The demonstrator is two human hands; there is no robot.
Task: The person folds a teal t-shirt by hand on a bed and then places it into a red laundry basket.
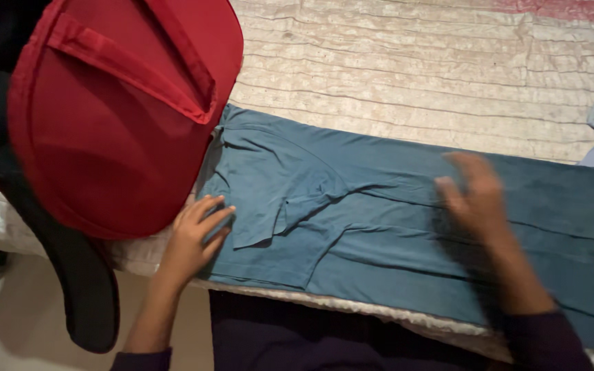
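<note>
Now the blue trousers (393,227) lie spread flat along the near edge of the cream quilted bed (414,75), with the left hand (197,237) open and pressing on their waist end beside the red fabric hamper (115,117), while the blurred right hand (476,196) rests open on the legs.

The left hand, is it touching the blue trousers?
Touching. The head view shows the left hand lying flat, fingers spread, on the waist end of the blue trousers.
</note>
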